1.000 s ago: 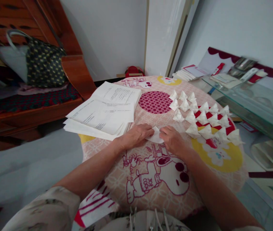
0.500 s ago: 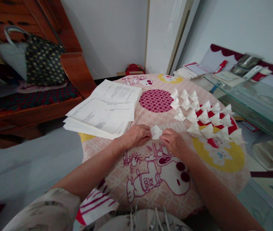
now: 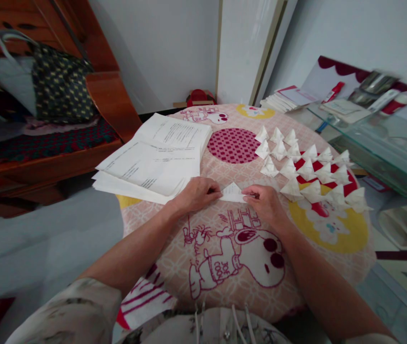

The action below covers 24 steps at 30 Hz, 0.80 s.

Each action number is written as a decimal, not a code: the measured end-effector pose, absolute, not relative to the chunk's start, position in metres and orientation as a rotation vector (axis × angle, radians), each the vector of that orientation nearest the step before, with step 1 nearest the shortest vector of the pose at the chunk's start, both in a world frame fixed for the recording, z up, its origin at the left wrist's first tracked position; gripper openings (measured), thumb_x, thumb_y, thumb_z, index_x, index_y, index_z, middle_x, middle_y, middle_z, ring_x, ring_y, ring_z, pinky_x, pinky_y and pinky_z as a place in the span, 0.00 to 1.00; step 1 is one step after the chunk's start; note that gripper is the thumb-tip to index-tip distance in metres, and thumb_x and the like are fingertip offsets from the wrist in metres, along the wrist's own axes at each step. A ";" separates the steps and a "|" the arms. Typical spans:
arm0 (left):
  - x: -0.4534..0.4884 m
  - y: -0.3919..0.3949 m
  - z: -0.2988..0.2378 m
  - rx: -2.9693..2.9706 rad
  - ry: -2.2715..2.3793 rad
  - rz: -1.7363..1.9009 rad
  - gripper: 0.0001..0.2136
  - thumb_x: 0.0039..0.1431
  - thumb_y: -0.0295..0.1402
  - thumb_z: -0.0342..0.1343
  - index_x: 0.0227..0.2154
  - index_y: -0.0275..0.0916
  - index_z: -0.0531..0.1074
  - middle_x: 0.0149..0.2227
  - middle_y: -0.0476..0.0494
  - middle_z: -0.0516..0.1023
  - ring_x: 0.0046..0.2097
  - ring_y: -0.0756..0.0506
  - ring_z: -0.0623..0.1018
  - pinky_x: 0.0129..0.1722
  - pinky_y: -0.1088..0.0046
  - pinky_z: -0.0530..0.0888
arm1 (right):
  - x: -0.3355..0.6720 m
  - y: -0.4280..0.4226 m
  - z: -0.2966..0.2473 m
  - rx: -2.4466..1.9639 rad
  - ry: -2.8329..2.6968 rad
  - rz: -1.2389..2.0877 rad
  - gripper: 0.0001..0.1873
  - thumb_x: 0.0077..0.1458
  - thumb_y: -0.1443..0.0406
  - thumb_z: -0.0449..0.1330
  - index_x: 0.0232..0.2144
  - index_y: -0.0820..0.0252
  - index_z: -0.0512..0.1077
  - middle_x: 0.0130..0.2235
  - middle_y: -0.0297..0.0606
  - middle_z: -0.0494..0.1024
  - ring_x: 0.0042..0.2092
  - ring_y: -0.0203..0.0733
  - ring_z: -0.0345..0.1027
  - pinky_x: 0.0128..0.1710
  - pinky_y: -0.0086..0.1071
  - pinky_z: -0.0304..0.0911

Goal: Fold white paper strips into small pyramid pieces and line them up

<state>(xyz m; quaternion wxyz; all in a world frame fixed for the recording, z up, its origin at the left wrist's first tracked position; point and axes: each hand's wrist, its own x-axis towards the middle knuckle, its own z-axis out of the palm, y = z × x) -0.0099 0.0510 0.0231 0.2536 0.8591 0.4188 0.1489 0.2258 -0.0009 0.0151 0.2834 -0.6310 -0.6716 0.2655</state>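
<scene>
A small folded piece of printed white paper [image 3: 233,192] lies between my hands, its point facing away from me. My left hand [image 3: 201,193] pinches its left corner. At the right corner, the thumb and fingers of my right hand [image 3: 263,199] are closed on the paper. Several folded paper shapes [image 3: 306,169] with peaked tips stand in rows on the right side of the table. To the left of the paper rests a thick stack of printed sheets [image 3: 153,157], opened like a book.
A patterned tablecloth [image 3: 221,296] with cartoon figures covers the round table. A glass shelf [image 3: 379,129] with a metal bowl [image 3: 377,82] and a red marker [image 3: 333,92] adjoins it at the right. A wooden bench [image 3: 106,105] with bags [image 3: 61,86] stands at the left.
The paper between my hands now shows a wider, flatter triangle, and my hands are slightly farther apart. The view has shifted a little.
</scene>
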 end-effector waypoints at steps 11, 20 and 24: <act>-0.007 0.059 0.021 2.233 1.261 0.377 0.09 0.54 0.34 0.59 0.25 0.36 0.79 0.23 0.48 0.77 0.25 0.51 0.70 0.28 0.74 0.62 | 0.220 0.004 0.019 -1.760 -1.741 0.675 0.08 0.45 0.70 0.62 0.29 0.60 0.80 0.27 0.35 0.80 0.29 0.40 0.72 0.33 0.32 0.64; -0.006 0.059 0.017 2.287 1.267 0.372 0.09 0.54 0.35 0.59 0.25 0.36 0.78 0.24 0.47 0.77 0.26 0.51 0.70 0.29 0.73 0.62 | 0.219 0.004 0.020 -1.750 -1.752 0.645 0.07 0.44 0.72 0.61 0.27 0.62 0.79 0.26 0.35 0.79 0.28 0.39 0.70 0.31 0.30 0.62; -0.005 0.059 0.015 2.324 1.277 0.373 0.09 0.55 0.35 0.59 0.25 0.36 0.78 0.25 0.46 0.78 0.27 0.50 0.71 0.29 0.73 0.63 | 0.219 0.004 0.020 -1.743 -1.746 0.648 0.06 0.44 0.72 0.61 0.26 0.62 0.79 0.25 0.35 0.78 0.29 0.40 0.70 0.30 0.31 0.61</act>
